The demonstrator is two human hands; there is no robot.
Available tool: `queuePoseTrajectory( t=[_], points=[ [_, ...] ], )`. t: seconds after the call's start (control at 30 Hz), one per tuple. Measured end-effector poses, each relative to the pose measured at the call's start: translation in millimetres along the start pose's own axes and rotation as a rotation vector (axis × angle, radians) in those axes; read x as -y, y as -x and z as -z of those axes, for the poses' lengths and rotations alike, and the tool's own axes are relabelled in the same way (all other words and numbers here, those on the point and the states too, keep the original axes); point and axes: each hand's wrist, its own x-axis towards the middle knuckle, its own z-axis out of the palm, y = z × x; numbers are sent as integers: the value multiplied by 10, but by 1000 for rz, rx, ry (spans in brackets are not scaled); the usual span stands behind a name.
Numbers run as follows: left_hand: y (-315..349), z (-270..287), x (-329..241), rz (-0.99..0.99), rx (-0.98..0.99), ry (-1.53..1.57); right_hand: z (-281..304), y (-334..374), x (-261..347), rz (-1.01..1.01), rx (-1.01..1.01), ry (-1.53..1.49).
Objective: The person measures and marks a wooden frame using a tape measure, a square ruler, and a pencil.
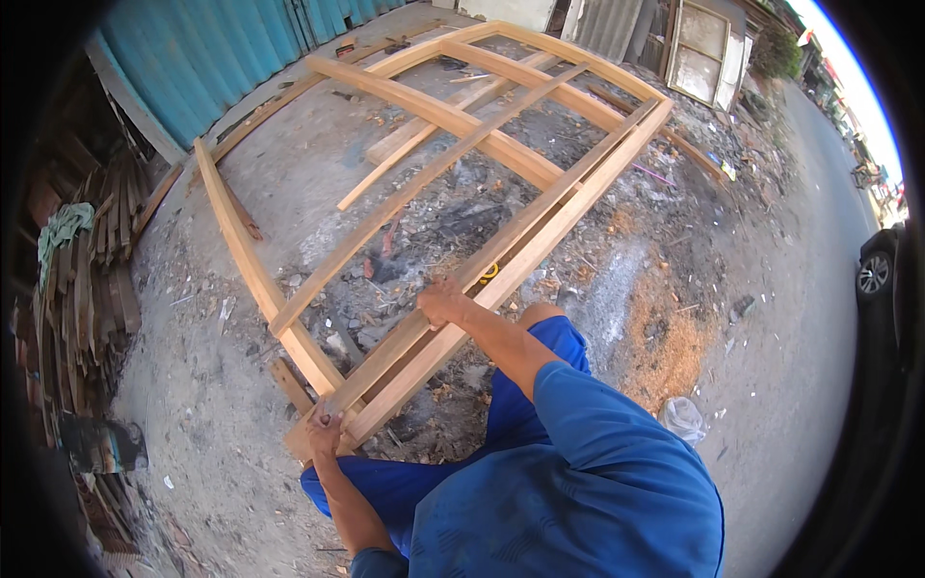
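Observation:
A large wooden frame (246, 252) of pale timber lies on the ground in front of me. Along its near right side, a long plank (395, 344) runs beside a thicker beam (525, 246), with a narrow dark gap between them. My left hand (325, 431) grips the near end of the plank, close to the frame's corner. Farther along, my right hand (445, 302) is closed over the same plank, its fingers partly hidden. A yellow tape measure (489, 274) sits just beyond my right hand, by the gap. One thin batten (385, 210) crosses the frame at a slant.
Stacked old boards (92, 289) with a green cloth (66, 231) stand at the left. Behind the frame is a blue corrugated wall (202, 63). Wood shavings (665, 337) and a clear plastic bag (683, 419) lie at right, near the road and a dark car (882, 279).

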Motion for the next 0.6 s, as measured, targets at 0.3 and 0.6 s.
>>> queuePoseTrajectory(
  t=[0.3,0.6],
  points=[
    [-1,17,24,1,-1,22,68,26,21,10,10,12],
    [19,-6,-22,10,27,26,34,46,20,-11,11,6]
  ],
)
